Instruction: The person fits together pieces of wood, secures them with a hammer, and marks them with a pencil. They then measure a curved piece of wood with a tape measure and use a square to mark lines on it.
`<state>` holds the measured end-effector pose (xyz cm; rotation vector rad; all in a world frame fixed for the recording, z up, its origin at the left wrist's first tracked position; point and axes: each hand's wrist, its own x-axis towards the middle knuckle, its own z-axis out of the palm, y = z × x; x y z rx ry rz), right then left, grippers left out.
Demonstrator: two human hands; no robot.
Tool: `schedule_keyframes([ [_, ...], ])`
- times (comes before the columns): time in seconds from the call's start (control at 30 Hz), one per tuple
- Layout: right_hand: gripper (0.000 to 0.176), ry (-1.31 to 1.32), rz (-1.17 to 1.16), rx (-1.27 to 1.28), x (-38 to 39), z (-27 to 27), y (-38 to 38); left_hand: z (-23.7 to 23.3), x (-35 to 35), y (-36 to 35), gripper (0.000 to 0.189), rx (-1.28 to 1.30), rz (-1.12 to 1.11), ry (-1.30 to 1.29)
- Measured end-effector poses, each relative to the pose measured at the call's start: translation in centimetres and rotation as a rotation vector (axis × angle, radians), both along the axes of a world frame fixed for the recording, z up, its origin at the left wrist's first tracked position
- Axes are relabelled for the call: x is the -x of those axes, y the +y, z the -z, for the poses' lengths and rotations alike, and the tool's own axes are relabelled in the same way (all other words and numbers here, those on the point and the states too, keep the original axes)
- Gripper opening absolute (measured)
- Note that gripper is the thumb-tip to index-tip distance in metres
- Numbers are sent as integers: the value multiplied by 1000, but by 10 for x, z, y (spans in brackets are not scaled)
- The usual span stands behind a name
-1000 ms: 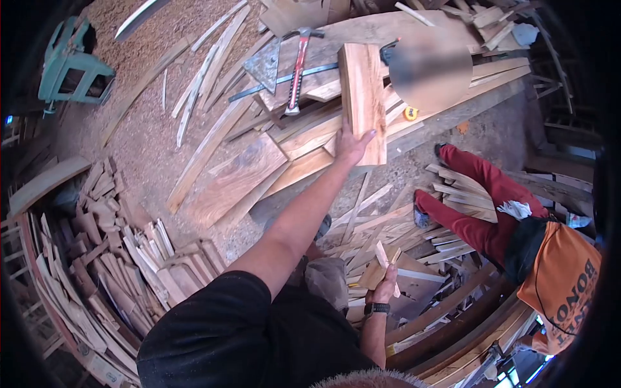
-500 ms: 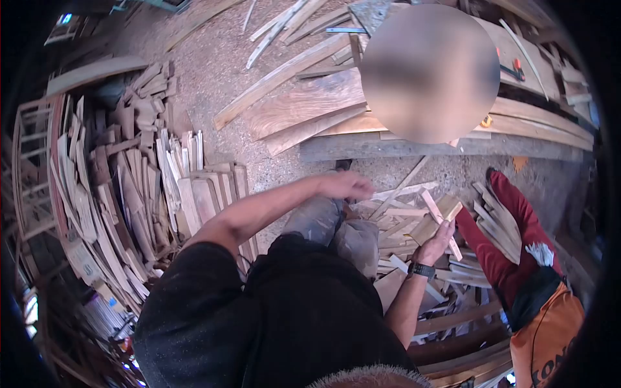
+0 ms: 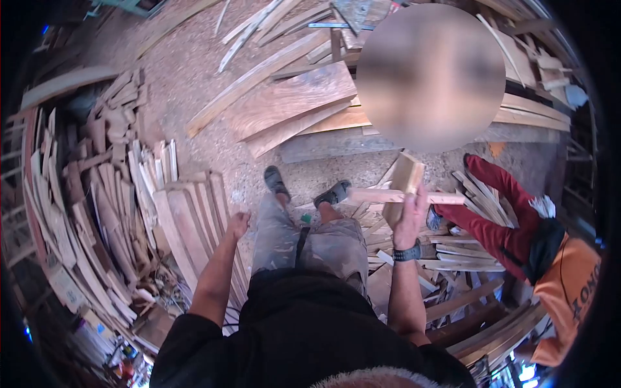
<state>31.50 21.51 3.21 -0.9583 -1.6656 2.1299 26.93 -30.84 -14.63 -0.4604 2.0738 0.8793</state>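
Right fingers clasp a wooden block and crossing strip.

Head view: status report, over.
Right hand holding wooden block crossed with thin strip. Left hand apparently empty. Loose offcuts scattered below right hand.

Woodworking workshop, stacked boards, scattered wood offcuts, sawdust-strewn floor
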Motion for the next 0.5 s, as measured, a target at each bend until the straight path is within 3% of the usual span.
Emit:
schedule_keyframes([
  [0.07, 54, -18, -45, -79, 20, -12, -16, 4, -5, -5, 58, -72, -89, -56],
  [0.13, 55, -39, -107, -141, 48, -32, -34, -26, 2, 2, 67, 199, 331, 12],
  [0.2, 54, 24, -252, -329, 80, -50, -48, -27, 10, -9, 73, 210, 344, 31],
  [0.27, 55, 49, -198, -324, 106, -40, -58, -29, 31, -17, 70, 230, 178, -14],
  [0.37, 59, 106, -238, -510, 172, -52, -53, 22, 51, -64, 65, 212, 151, 54],
  [0.47, 61, 62, -249, -591, 247, -63, -46, 23, 99, -77, 63, 202, 153, 219],
  [0.5, 61, 29, -277, -756, 268, -54, -34, 35, 120, -92, 62, 200, 215, 191],
])
